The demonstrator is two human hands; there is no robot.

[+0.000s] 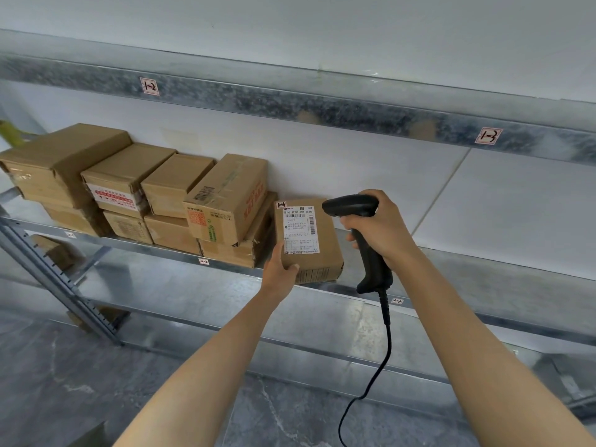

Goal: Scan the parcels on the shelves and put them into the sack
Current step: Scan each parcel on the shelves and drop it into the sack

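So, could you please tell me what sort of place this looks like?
Probably a parcel depot or stockroom: metal shelves with numbered tags, stacked cardboard parcels, and a corded scanner in the right hand.

A brown parcel with a white shipping label leans at the metal shelf edge, beside stacked cardboard boxes.

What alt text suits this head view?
A right hand aims a black corded handheld scanner at the white label of a small brown cardboard parcel gripped by the left hand, beside stacked cardboard boxes on a metal shelf.
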